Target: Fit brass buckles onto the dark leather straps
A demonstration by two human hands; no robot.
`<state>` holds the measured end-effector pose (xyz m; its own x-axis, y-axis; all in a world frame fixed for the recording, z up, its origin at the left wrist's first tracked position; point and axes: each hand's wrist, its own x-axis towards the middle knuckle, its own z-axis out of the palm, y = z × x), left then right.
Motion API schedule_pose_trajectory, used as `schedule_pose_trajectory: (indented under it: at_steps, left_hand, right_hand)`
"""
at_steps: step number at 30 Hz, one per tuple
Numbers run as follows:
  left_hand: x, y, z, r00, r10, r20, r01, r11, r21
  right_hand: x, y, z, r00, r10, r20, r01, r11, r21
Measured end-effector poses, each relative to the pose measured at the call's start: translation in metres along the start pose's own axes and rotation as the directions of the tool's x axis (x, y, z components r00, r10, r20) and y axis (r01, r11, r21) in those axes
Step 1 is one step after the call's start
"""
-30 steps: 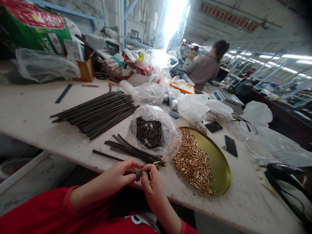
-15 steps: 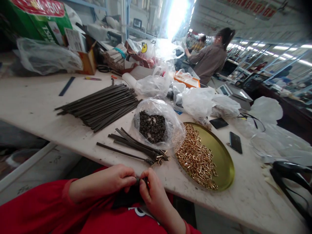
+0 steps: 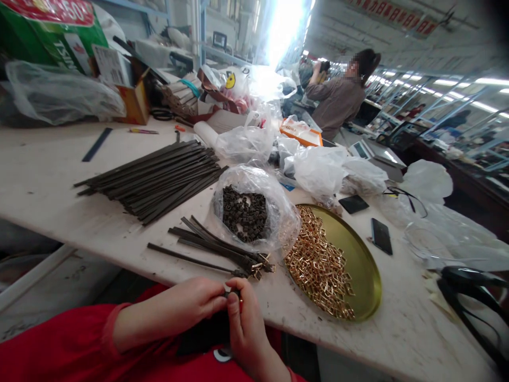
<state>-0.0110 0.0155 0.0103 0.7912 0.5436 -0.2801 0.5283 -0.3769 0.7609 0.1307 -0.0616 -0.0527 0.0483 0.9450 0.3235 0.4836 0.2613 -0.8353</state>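
My left hand point(image 3: 201, 300) is closed in a pinch at the table's front edge. Against it, my right hand point(image 3: 247, 321) is closed too, thumb and fingers pressed together. Between them a bit of a dark strap point(image 3: 227, 293) shows, mostly covered by the fingers. A small gold glint, perhaps a buckle, peeks out at the right fingers. Just beyond the hands lie several dark straps point(image 3: 214, 249) with gold buckles point(image 3: 260, 263) at their ends. A clear plastic bag point(image 3: 280, 212) holds small black loops point(image 3: 244, 215). To its right, a round gold tray point(image 3: 363, 265) carries a heap of gold buckles point(image 3: 318, 265).
A larger pile of dark straps point(image 3: 155, 178) lies at left on the table point(image 3: 51, 175). Plastic bags point(image 3: 318, 167) crowd the back. A phone point(image 3: 382, 236) rests beyond the tray, and a black curved object point(image 3: 473, 286) is at far right. A person point(image 3: 338, 101) stands behind.
The view has shifted slightly, so the table items sit a little lower and further left. Both hands stay together, with the fingers slightly rearranged and the right hand more upright.
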Motion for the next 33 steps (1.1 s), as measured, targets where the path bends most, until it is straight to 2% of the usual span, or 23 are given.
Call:
schedule_pose_trajectory:
  at_steps: [2,4,6,8,11,13,14,16,18,20,22,25,29,33]
  left_hand:
    - [0.005,-0.006,-0.010,0.999,-0.020,-0.029,0.023,0.995,0.096]
    - [0.013,-0.016,-0.017,0.990,-0.019,-0.140,0.055,0.964,0.261]
    - [0.023,-0.028,-0.018,0.963,0.074,-0.260,0.053,0.891,0.451]
    - [0.034,-0.040,-0.017,0.940,0.217,-0.263,-0.010,0.789,0.614]
    - [0.043,-0.054,-0.026,0.912,0.302,-0.277,-0.024,0.713,0.701]
    - [0.043,-0.061,-0.050,0.879,0.283,-0.383,0.095,0.684,0.723]
    - [0.043,-0.065,-0.067,0.849,0.234,-0.474,0.211,0.672,0.710]
    - [0.041,-0.075,-0.106,0.766,0.170,-0.620,0.383,0.654,0.652]
    - [0.043,-0.088,-0.140,0.695,0.115,-0.710,0.500,0.633,0.591]
    - [0.049,-0.101,-0.161,0.654,0.068,-0.754,0.573,0.606,0.552]
    - [0.055,-0.111,-0.168,0.635,0.033,-0.772,0.613,0.586,0.529]
    - [0.062,-0.120,-0.163,0.613,-0.014,-0.790,0.653,0.573,0.496]
    - [0.061,-0.122,-0.160,0.589,-0.065,-0.806,0.684,0.571,0.454]
    - [0.057,-0.118,-0.163,0.594,-0.087,-0.799,0.679,0.586,0.442]
  right_hand:
    - [0.009,0.004,-0.007,1.000,-0.030,-0.006,0.029,0.991,-0.131]
    - [0.020,0.012,-0.015,0.999,-0.036,-0.035,0.024,0.953,-0.303]
    - [0.030,0.023,-0.020,0.995,-0.064,-0.073,0.020,0.871,-0.491]
    - [0.038,0.037,-0.020,0.983,-0.171,-0.067,0.089,0.763,-0.641]
    - [0.042,0.059,-0.013,0.938,-0.347,0.003,0.234,0.626,-0.743]
    - [0.042,0.070,-0.009,0.900,-0.435,0.030,0.303,0.575,-0.760]
    - [0.042,0.073,-0.007,0.887,-0.461,0.024,0.317,0.572,-0.757]
    - [0.043,0.076,-0.005,0.877,-0.480,-0.028,0.307,0.604,-0.736]
    - [0.043,0.075,-0.004,0.875,-0.473,-0.100,0.271,0.651,-0.709]
    - [0.044,0.073,-0.004,0.861,-0.487,-0.146,0.260,0.668,-0.697]
    - [0.042,0.070,-0.006,0.844,-0.507,-0.176,0.259,0.672,-0.694]
    - [0.038,0.065,-0.010,0.834,-0.512,-0.205,0.258,0.691,-0.675]
    - [0.032,0.058,-0.016,0.839,-0.502,-0.208,0.259,0.706,-0.659]
    - [0.031,0.048,-0.018,0.847,-0.498,-0.185,0.285,0.720,-0.633]
